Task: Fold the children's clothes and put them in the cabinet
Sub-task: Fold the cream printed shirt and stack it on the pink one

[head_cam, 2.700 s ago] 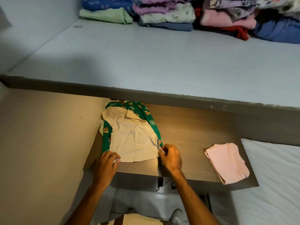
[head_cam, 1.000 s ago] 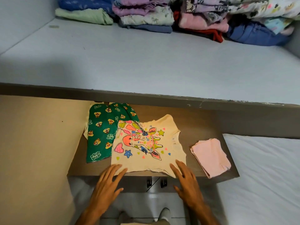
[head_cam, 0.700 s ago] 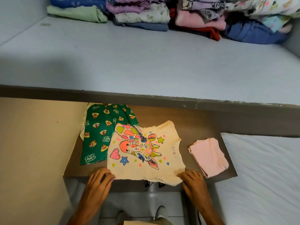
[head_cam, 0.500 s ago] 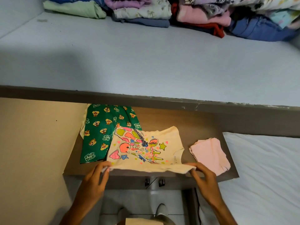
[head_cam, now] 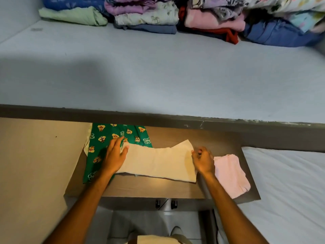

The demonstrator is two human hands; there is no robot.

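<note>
A cream children's shirt lies folded in half on the brown wooden table, print side hidden inside. My left hand rests at the shirt's upper left corner, thumb on the cloth and fingers spread over the green patterned trousers beneath. At the shirt's upper right corner my right hand pinches the folded edge. A folded pink garment sits right of the shirt, partly behind my right wrist.
A grey cabinet shelf stretches above the table, with stacks of folded clothes along its back. A white bed borders the table on the right. A beige wall stands at the left.
Both hands lifted the shirt's near hem and carried it away from me, folding the shirt in half; the colourful print is now hidden.
</note>
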